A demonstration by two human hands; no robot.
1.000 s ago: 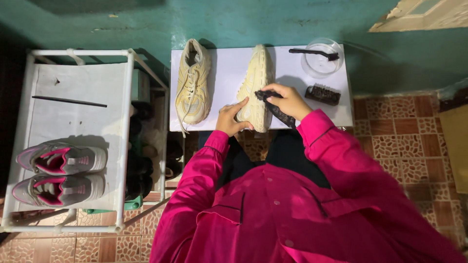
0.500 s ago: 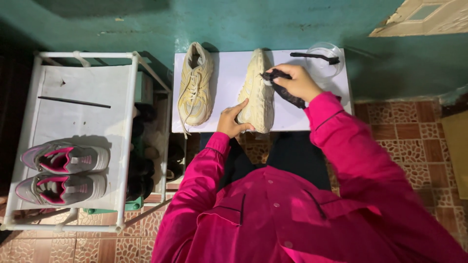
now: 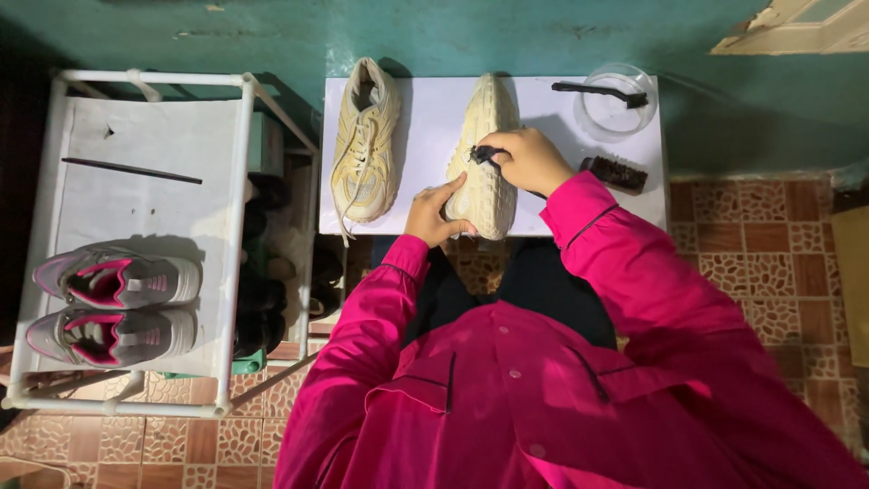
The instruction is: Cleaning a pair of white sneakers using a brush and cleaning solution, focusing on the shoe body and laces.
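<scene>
A cream shoe (image 3: 486, 149) lies sole up on a small white table (image 3: 434, 136), with its toe pointing at the green wall (image 3: 453, 36). The right hand (image 3: 528, 160) is curled tight around a dark cloth (image 3: 480, 154) and presses it on the middle of the sole. Only a small bit of the cloth peeks out by the thumb. The left hand (image 3: 433, 213) holds the near end of the same shoe, with the thumb up along its side and the fingers (image 3: 453, 226) under the heel end.

Just beside it, to the left on the table, lies the other cream shoe (image 3: 365, 136). This one is right way up, and its laces hang over the table edge.

At the far right corner of the table sits a clear round bowl (image 3: 615, 104) with a thin black brush (image 3: 602, 91) lying across its top. Near the right arm lies a dark scrub brush (image 3: 620, 172), partly hidden by the pink sleeve (image 3: 634, 272).

To the left stands a white rack (image 3: 231, 226). On its top shelf lie two grey and pink sneakers (image 3: 113, 308) side by side and a thin black stick (image 3: 131, 170). Darker shoes sit lower in the rack, too dim to see well. The floor (image 3: 751, 235) has brown patterned tiles.
</scene>
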